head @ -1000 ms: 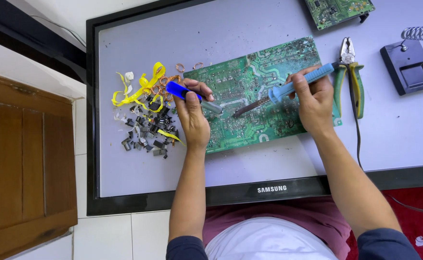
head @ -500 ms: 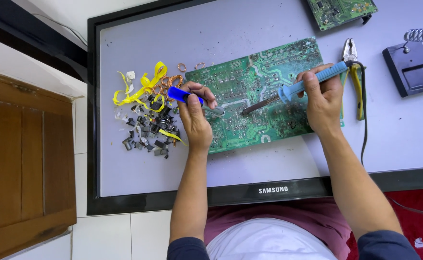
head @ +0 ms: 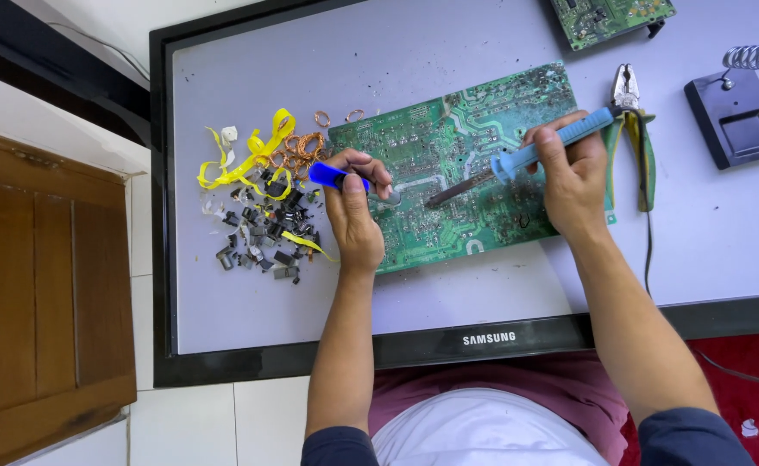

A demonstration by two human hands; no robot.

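A green circuit board (head: 435,142) lies solder side up on a flat screen panel (head: 327,302) that serves as the work surface. My right hand (head: 573,181) grips a blue-handled soldering iron (head: 530,154), its dark tip resting on the board's middle. My left hand (head: 355,216) holds a blue-handled tool (head: 332,177) at the board's left part, its metal end close to the iron's tip.
Left of the board lies a heap of removed dark parts (head: 263,233), yellow strips (head: 245,155) and copper coils (head: 297,147). Green-handled pliers (head: 636,138) lie right of the board. A black iron stand (head: 737,125) sits far right, a second board (head: 608,15) at top, a wooden cabinet (head: 43,285) to the left.
My right hand has shifted slightly to the right with the iron, whose tip stays on the board. My left hand holds its place with the blue tool.
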